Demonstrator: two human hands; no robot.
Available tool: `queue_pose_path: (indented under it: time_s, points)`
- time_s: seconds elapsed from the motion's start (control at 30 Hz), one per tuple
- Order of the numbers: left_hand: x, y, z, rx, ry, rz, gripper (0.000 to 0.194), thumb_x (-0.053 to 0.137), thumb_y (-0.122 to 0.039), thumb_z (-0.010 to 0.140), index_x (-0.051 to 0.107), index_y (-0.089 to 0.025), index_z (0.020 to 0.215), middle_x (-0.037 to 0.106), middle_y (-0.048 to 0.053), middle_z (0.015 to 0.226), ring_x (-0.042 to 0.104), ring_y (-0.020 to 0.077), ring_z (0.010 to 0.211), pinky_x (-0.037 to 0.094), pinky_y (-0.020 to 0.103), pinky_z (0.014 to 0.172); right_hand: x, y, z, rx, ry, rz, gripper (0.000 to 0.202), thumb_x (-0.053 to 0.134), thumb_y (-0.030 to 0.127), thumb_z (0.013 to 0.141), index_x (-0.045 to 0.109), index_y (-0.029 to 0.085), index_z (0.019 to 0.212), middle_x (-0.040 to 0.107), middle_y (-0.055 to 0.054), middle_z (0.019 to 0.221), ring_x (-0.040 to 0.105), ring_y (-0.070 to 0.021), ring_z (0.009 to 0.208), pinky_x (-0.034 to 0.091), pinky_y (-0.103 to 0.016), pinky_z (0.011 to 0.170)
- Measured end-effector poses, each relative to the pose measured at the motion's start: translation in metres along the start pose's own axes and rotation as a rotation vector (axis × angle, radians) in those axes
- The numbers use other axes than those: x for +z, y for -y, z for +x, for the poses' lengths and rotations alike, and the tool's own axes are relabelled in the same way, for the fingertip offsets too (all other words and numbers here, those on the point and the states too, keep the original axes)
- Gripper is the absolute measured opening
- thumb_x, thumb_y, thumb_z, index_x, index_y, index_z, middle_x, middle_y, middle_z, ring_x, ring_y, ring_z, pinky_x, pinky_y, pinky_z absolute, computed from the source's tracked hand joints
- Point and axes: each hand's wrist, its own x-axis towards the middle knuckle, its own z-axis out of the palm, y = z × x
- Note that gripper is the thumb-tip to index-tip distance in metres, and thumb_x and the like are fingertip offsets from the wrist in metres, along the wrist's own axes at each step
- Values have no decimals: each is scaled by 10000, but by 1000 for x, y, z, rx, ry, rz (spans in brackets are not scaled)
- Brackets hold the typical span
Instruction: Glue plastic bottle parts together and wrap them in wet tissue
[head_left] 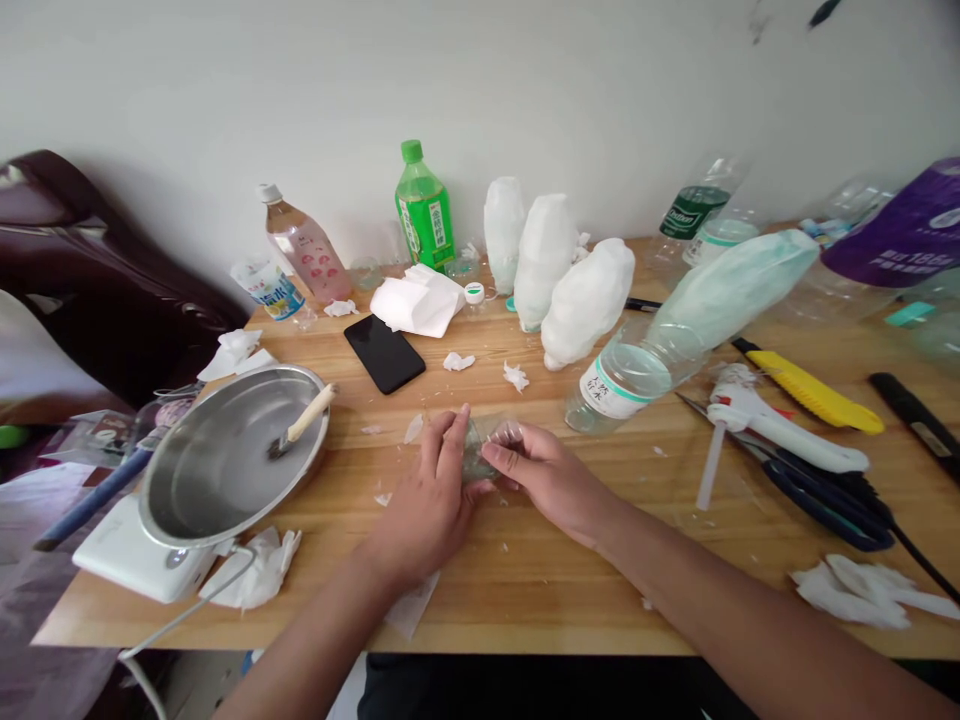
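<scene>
A small clear plastic piece (475, 456), apparently cut from a bottle, is held between my two hands just above the wooden table (525, 590). My left hand (429, 500) closes on its left side, and my right hand (553, 478) pinches its right edge between thumb and fingers. Part of the piece is hidden by my fingers. Beyond my right hand stands a cut clear bottle (615, 385) with a white label, and a white-wrapped bottle shape (739, 280) leans out of it. Three white paper-covered shapes (551, 255) stand farther back.
On the left a steel bowl (187, 500) with a wooden-handled brush (309, 415) sits on a white device (124, 555). A phone (384, 353) and tissue pack (420, 302) lie behind. Right: glue gun (795, 430), dark-handled scissors (825, 505), yellow cutter (817, 390). Green bottle (425, 215) stands near the wall.
</scene>
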Motion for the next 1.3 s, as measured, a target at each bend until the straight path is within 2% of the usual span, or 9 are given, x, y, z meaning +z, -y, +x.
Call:
queue_pose_path:
  time_s: [0.2,0.37,0.5,0.67,0.83,0.93,1.13,1.3]
  points:
    - [3,-2,-1,-8,-45,3,758,460,-296,1014,-32,-294,1590,327,224,1481,466,386,1363,491,609,1017,0,-1,2,13,-4,34,460,737,609,789,511,211,737,454,51,663,370,-108,599,308,-277,575]
    - [5,-1,-1,1,-44,-5,785,472,-313,1010,-62,-283,1584,310,241,1486,448,411,1374,505,612,992,2,10,2,-30,22,-19,445,744,600,784,549,205,726,486,45,671,393,-112,613,319,-279,593]
    - [6,-2,-1,12,-50,10,768,464,-303,1013,-48,-269,1584,312,241,1476,434,408,1381,509,595,994,2,9,3,-29,7,-3,456,751,605,774,532,210,710,472,53,647,385,-111,599,331,-283,604]
    - [4,-2,0,30,-80,-2,759,482,-267,1004,-1,-295,1589,324,212,1472,431,377,1383,481,589,1038,-3,11,1,-28,26,-102,460,721,629,789,546,207,738,534,34,695,467,-121,638,383,-285,628]
    - [-3,0,3,-23,-116,-76,705,500,-272,1000,100,-315,1579,344,183,1487,403,343,1411,423,582,1105,-13,17,1,-88,-22,-292,321,739,500,814,655,201,894,677,-26,878,619,-168,789,475,-298,700]
    - [-4,2,3,-69,-93,-85,663,510,-274,994,161,-290,1558,345,187,1492,406,336,1411,422,575,1106,-18,17,1,-86,-6,-343,247,775,418,781,696,206,879,706,-13,837,634,-160,746,483,-297,687]
    - [1,5,1,-37,-51,-107,601,494,-236,993,208,-247,1521,350,195,1489,409,320,1411,399,562,1133,-15,12,2,77,-8,-109,266,867,392,663,732,192,774,701,2,737,604,-128,659,474,-284,645]
    - [1,5,0,-50,-39,-98,590,477,-270,1007,190,-245,1522,341,206,1496,415,331,1415,423,557,1117,-12,9,2,69,-37,-44,315,909,394,605,735,197,778,695,11,741,590,-119,664,469,-282,660]
